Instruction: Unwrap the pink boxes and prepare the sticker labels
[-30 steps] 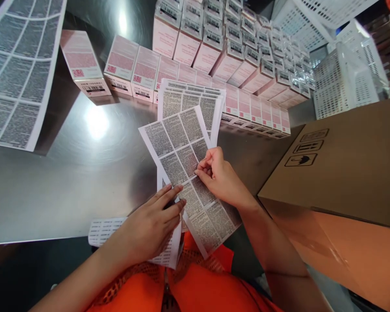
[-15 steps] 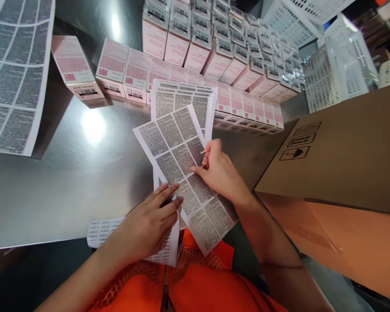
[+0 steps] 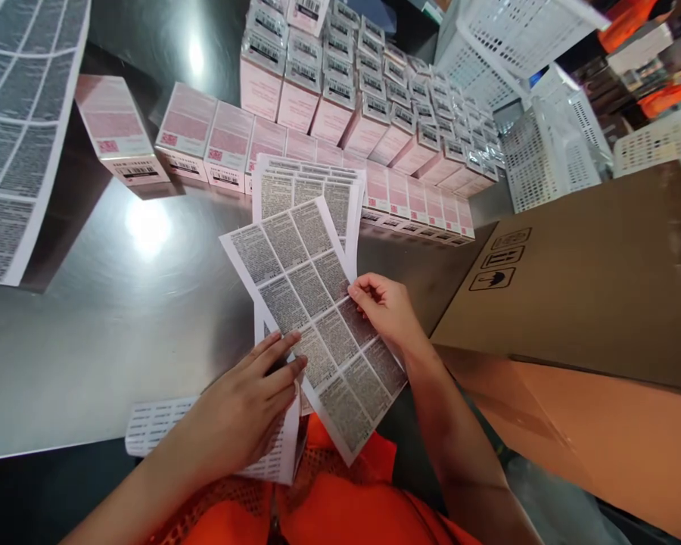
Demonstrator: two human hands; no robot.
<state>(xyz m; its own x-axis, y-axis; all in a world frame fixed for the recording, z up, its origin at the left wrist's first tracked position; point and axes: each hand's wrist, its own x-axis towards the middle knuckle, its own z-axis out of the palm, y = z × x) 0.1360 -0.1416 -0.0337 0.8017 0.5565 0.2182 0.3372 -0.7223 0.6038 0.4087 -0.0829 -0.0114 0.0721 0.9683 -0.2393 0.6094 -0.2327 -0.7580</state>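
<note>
A white sheet of printed labels [image 3: 306, 284], covered in small dark text in a grid, lies at a slant in front of me. My left hand [image 3: 253, 405] rests with its fingers stretched out over the sheet's lower left edge; its thumb is hidden. At the right edge, the thumb and forefinger of my right hand [image 3: 390, 309] are pinched together on the sheet. More label sheets [image 3: 275, 198] lie stacked beneath it. Under my left forearm sticks out another white sheet [image 3: 159, 424] with short printed lines.
A row of pink-and-white boxes [image 3: 227, 140] stands beyond the sheets, with wrapped boxes [image 3: 332, 98] behind. Another label sheet [image 3: 26, 151] is at the left of the metal table [image 3: 91, 348]. A large carton [image 3: 579, 295] stands at the right, white baskets [image 3: 545, 151] behind it.
My right hand has shifted slightly, its thumb moving from the sheet's printed middle to a pinch near the right edge. A thin pale tip by its fingers no longer shows. My left hand stays put.
</note>
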